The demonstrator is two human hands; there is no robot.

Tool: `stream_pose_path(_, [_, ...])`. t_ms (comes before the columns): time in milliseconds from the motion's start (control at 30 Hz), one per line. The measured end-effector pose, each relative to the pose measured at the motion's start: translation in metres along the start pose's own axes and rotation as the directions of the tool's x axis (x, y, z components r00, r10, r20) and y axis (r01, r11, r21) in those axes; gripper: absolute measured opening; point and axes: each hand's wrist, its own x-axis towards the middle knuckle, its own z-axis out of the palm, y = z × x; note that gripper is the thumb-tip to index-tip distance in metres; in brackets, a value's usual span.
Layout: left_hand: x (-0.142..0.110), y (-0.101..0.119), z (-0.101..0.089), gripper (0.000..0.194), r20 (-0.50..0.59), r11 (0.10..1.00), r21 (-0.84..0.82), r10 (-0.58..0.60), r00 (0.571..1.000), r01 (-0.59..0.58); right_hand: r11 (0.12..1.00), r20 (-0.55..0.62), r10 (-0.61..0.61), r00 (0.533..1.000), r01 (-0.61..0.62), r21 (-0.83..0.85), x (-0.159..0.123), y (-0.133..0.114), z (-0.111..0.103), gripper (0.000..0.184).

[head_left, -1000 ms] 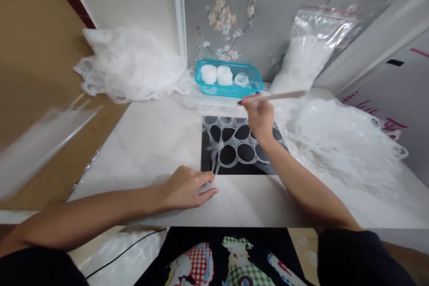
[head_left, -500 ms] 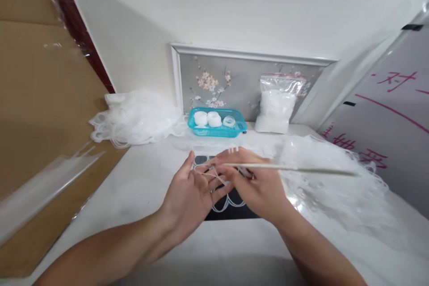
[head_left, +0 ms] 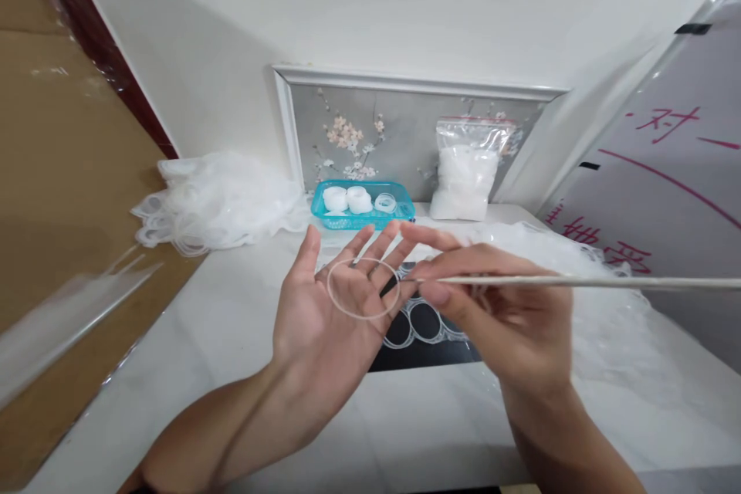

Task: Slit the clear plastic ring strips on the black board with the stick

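My left hand (head_left: 333, 316) is palm up with its fingers stretched and spread. Over that palm is a thin white ring (head_left: 363, 319); whether it rests on the skin or hangs just above is unclear. Between the thumb and fingers of my right hand (head_left: 503, 309) is a long thin pale stick (head_left: 602, 281), pointing left, its dark tip meeting the ring's right side. Below both hands a black mat (head_left: 425, 359) lies on the table, partly hidden, bearing joined rows of white-edged ring shapes (head_left: 427, 322).
A teal basket (head_left: 363, 223) holding white rolls stands against the wall, beside a zip bag (head_left: 466, 177) of white material. White looped, sheer material is heaped at left (head_left: 225, 201) and right (head_left: 607, 324). A whiteboard (head_left: 677, 185) leans at right; cardboard (head_left: 75, 193) borders the left.
My right hand came back from near the basket to my left hand, which has turned palm up and opened flat. The white ring now shows over the palm. The view has tilted upward.
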Motion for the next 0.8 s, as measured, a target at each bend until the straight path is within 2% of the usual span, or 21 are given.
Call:
stream_pose_path(100, [-0.0019, 0.0004, -0.0019, 0.051, 0.035, 0.999, 0.013, 0.042, 0.999, -0.042, 1.0, -0.122, 0.009, 0.992, -0.006, 0.029, 0.0001, -0.0004, 0.0006, 0.014])
stream_pose_path(233, [-0.002, -0.0002, -0.0053, 0.055, 0.11, 0.991, 0.083, 0.096, 0.989, -0.105, 0.997, -0.155, 0.007, 0.988, 0.004, 0.075, -0.0013, 0.0004, 0.0026, 0.019])
stream_pose_path(333, [-0.003, -0.0004, -0.0059, 0.058, 0.13, 0.975, 0.176, 0.114, 0.985, -0.136, 0.995, -0.154, 0.013, 0.988, 0.003, 0.102, -0.003, -0.0008, 0.0045, 0.02])
stream_pose_path(567, [-0.005, -0.0006, -0.0062, 0.064, 0.164, 0.911, 0.36, 0.15, 0.975, -0.201, 0.999, -0.088, -0.001, 0.996, 0.004, 0.032, -0.006, -0.0061, 0.007, 0.018])
stream_pose_path(800, [-0.0052, 0.0011, -0.0077, 0.067, 0.189, 0.954, 0.26, 0.098, 0.977, -0.146, 0.999, -0.031, 0.03, 0.999, -0.029, 0.028, -0.0075, -0.0081, 0.0072, 0.019])
